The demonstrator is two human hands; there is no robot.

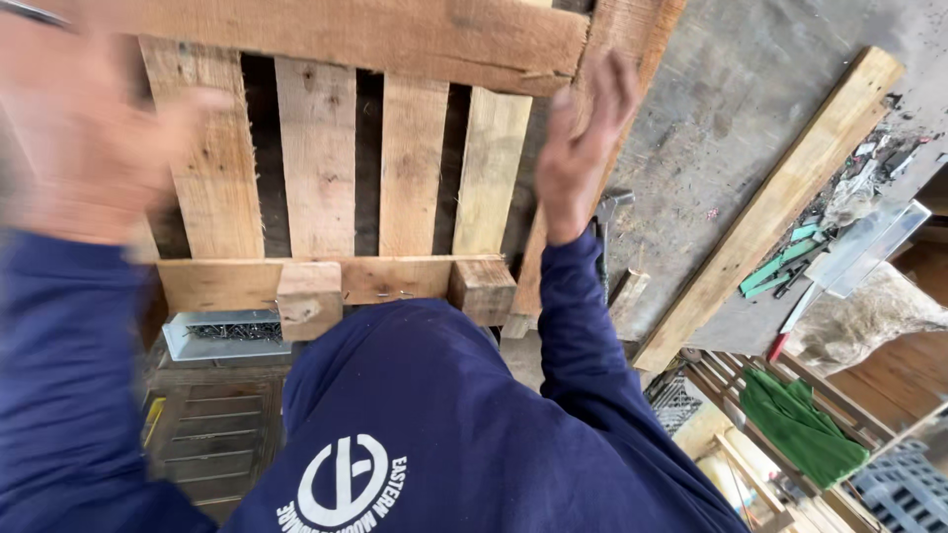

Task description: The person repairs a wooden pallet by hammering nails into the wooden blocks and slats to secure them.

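A wooden pallet (316, 158) of pale slats stands before me, with two small blocks on its lower cross board. My right hand (583, 143) rests with its fingers on the pallet's right side board, near the top corner. My left hand (84, 138) is raised at the pallet's left edge; it is blurred by motion and I cannot make out its fingers. Both arms wear dark blue sleeves. A hammer (604, 222) lies on the bench just right of my right wrist.
A grey tray of nails (227, 334) sits below the pallet on the left. A long plank (770, 207) lies diagonally on the grey bench (731, 109). Scattered tools, a large blade (859, 252) and green cloth (800, 424) are at the right.
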